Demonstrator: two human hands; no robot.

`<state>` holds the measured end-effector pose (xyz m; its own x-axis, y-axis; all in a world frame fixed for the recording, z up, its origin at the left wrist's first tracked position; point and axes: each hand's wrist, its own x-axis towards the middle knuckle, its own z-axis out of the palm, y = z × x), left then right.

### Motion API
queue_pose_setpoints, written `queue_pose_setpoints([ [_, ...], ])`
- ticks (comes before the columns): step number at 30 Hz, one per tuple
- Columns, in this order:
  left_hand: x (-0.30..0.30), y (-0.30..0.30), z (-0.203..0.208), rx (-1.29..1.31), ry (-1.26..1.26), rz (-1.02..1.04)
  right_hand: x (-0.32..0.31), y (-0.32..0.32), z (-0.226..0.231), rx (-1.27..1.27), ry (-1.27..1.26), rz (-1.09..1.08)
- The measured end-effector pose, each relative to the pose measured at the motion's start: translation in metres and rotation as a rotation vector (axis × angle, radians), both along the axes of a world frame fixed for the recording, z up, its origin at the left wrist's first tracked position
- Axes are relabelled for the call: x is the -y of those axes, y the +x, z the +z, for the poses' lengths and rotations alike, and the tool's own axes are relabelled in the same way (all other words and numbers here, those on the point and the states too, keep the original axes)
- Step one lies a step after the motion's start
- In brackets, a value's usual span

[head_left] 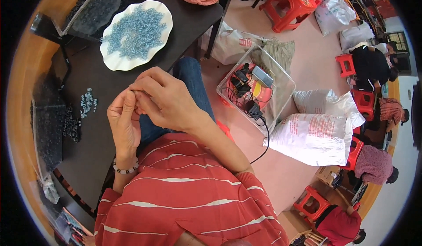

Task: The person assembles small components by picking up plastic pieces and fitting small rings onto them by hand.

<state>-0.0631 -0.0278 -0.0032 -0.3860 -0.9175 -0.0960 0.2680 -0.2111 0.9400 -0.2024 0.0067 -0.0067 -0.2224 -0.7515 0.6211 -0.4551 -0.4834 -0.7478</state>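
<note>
My left hand [124,123] stands upright with its palm turned toward my right hand [165,98]; the two meet at the fingertips just above the edge of the dark counter [184,17]; the fingers [140,95] of both are pinched close together on something too small to make out, so I cannot tell what they hold; a beaded bracelet [125,169] sits on my left wrist; on the counter, near my left hand, lies a small cluster of pale blue rings [88,101]; farther off a white scalloped plate [115,59] carries a heap of the same rings; a clear plastic box [281,81] with cables stands on the floor to my right.
</note>
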Motion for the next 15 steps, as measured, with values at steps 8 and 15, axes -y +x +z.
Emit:
queue_pose_setpoints([
  [8, 0.002, 0.0, -0.004, -0.002, 0.023, 0.004, 0.001, -0.002, -0.001, 0.022, 0.009, 0.006],
  [15, 0.0, 0.001, -0.002, -0.027, 0.018, -0.052, -0.001, -0.018, 0.009, -0.041, 0.008, 0.03],
])
